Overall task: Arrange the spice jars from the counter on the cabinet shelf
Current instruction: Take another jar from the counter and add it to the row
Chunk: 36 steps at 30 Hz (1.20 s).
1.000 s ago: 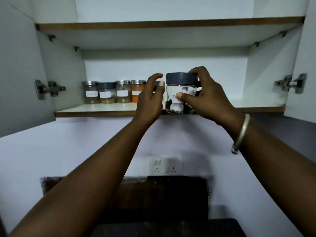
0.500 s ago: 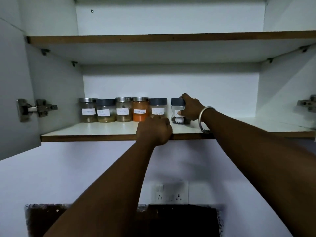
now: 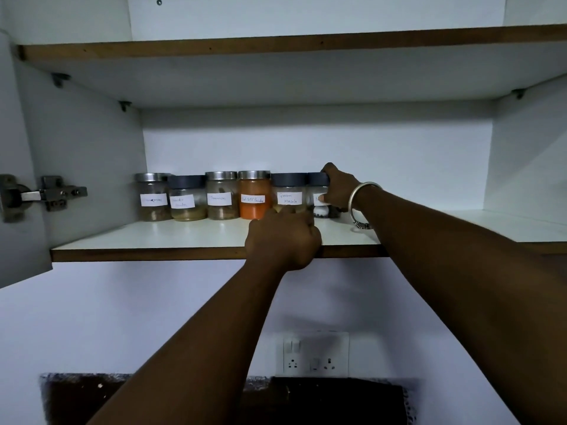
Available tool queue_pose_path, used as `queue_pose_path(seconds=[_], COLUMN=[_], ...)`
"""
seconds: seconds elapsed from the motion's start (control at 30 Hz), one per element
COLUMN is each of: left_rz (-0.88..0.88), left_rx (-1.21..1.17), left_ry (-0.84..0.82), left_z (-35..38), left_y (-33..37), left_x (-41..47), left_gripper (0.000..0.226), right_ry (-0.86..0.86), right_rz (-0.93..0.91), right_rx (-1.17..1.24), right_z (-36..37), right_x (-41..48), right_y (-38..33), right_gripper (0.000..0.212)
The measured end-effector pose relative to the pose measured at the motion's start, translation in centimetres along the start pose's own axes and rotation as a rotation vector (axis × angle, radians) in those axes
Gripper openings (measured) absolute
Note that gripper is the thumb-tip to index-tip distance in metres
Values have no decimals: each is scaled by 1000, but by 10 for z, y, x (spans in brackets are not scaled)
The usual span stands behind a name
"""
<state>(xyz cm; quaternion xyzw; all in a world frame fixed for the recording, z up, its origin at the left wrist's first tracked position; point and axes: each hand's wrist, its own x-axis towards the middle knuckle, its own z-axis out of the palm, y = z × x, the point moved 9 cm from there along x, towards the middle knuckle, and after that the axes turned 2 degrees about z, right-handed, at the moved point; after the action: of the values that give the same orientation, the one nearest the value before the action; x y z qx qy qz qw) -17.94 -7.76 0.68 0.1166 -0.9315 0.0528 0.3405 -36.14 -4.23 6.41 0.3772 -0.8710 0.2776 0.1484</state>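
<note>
Head view of an open wall cabinet during shelving. Six spice jars stand in one row towards the back of the cabinet shelf (image 3: 153, 237), close against one another. From the left they are a steel-lidded jar (image 3: 152, 196), a grey-lidded jar (image 3: 187, 197), a second steel-lidded jar (image 3: 221, 194), a jar of orange powder (image 3: 254, 194), the jar labelled Garam Masala (image 3: 289, 193) and, at the right end, a grey-lidded sixth jar (image 3: 316, 182).

The right hand (image 3: 339, 188), with a metal bangle (image 3: 362, 197) at the wrist, grips this sixth jar. Its fingers curl over the lid and its thumb presses the label. The jar's base appears to sit on the shelf, touching or just beside its neighbour.

The left hand (image 3: 283, 240) lies at the shelf's front edge with its fingers curled into a fist; no object shows in it.

Judged stage: placement of the sixth jar is nearly complete, with release remaining. The dark counter (image 3: 322, 403) below shows no jars in its visible part, so any remaining count cannot be told.
</note>
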Motion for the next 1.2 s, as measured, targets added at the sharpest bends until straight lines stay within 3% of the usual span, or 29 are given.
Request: queue_pose_path(seconds=[0.07,0.17,0.23,0.3,0.37,0.43,0.53,0.67,0.77,0.87,0.97,1.2], left_rz=[-1,-4,3,8,12,0,-53,-34,30,125,70,-21], left_rx=[-3,-32,-48,-62,-105,-152,-210,-222,-213,-286,-561,-699], left_ry=[0,-9,5,21,33,28,44,80,111,165,163,24], left_z=[-1,-3,-5,-10,-15,-19,-22,-27,-28,-23,-7,62], left_y=[0,-2,-1,1,3,3,0,4,15,43,49,40], left_x=[0,0,-3,-6,-10,-12,-19,-34,-53,-99,-172,-353], left_gripper=[39,38,36,34,33,25,16,20,21,31,39,30], right_ry=[-13,-70,-136,-238,-357,-464,-509,-349,-218,-83,-133,-258], right_rz=[21,131,185,200,157,88,42,-69,-140,-193,-268,-316], right_rx=[13,177,195,49,-92,-45,140,-318,-429,-499,-366,173], right_z=[1,8,10,9,13,24,38,16,9,22,65,189], right_x=[-4,-23,-40,-54,-73,-97,-133,-173,-202,-244,-305,-472], right_y=[2,6,7,6,-2,-19,-32,-40,-47,-52,-63,-55], right_gripper=[76,125,136,131,106,70,51,54,56,80,86,72])
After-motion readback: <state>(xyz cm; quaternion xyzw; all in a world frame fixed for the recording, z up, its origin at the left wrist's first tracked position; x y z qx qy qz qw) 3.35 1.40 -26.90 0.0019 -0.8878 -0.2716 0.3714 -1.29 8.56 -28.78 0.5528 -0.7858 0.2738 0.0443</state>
